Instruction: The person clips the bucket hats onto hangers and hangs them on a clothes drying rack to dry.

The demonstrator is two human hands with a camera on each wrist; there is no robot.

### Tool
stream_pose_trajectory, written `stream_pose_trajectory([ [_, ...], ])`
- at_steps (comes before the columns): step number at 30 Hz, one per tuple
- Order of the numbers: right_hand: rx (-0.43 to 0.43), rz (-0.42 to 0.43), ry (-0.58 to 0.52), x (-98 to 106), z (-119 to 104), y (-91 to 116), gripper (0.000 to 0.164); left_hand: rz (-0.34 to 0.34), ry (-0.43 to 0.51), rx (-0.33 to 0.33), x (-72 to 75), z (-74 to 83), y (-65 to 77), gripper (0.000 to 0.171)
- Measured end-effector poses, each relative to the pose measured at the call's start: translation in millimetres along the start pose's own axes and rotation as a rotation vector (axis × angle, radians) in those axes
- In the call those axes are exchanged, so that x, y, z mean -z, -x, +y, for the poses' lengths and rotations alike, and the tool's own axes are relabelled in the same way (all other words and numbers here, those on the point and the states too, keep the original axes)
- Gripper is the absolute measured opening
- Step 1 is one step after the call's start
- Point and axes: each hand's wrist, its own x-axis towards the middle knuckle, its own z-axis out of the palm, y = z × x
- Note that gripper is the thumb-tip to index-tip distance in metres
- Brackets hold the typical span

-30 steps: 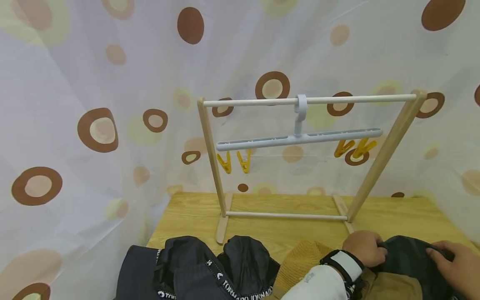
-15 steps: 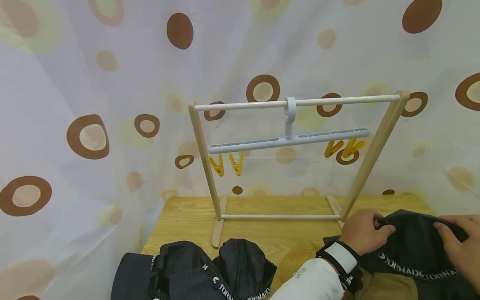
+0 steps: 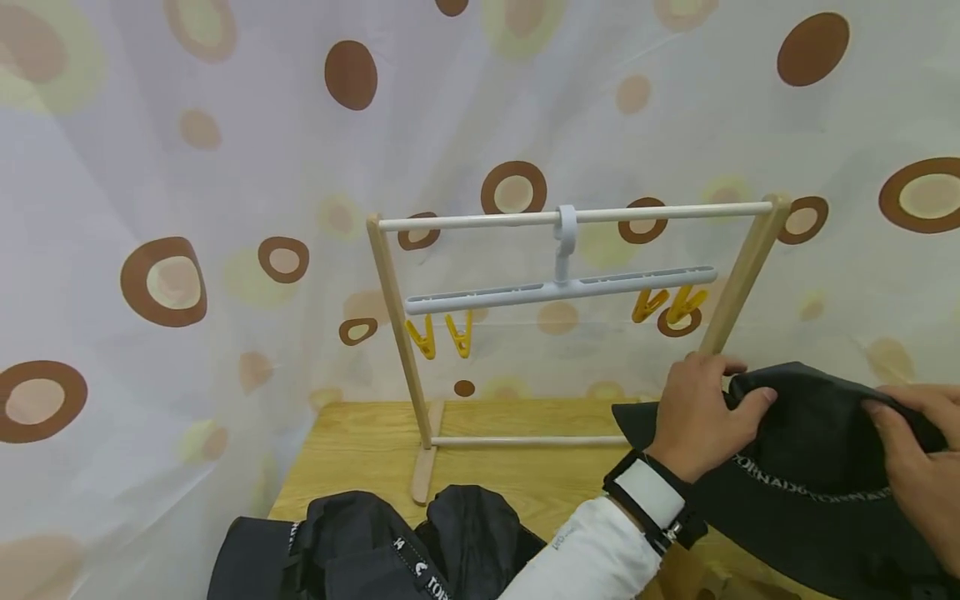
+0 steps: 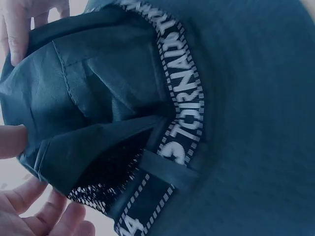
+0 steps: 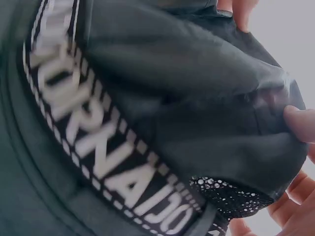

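Up came the dark hat, lifted from low at the right until it hid the rack's right foot, lettered band now in view! Left hand pinched one side of the crown; right hand, fingers curled, gripped the other.

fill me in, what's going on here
A person grips a dark hat by its crown, with the left hand and right hand both on it. A hanger hangs on the rack with four yellow clips below it, none holding anything. More dark fabric lies at the near side of the table.
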Motion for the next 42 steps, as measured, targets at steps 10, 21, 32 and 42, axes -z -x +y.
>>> stream_pose_trajectory([
  [10,0.062,-0.065,-0.121,-7,-57,-3,0.016,0.042,0.009,-0.113,46.8,-7.2,8.6,0.022],
  [21,-0.014,-0.136,-0.066,-13,-85,11,0.017,0.057,0.102,-0.158,74.4,-12.4,35.2,0.013],
  [32,0.046,-0.094,-0.172,-17,-98,16,0.020,-0.019,0.147,-0.145,103.5,-11.0,46.8,0.014],
  [42,0.035,-0.111,-0.133,-20,-102,8,0.017,0.012,0.107,-0.093,103.4,-14.2,42.1,0.012],
])
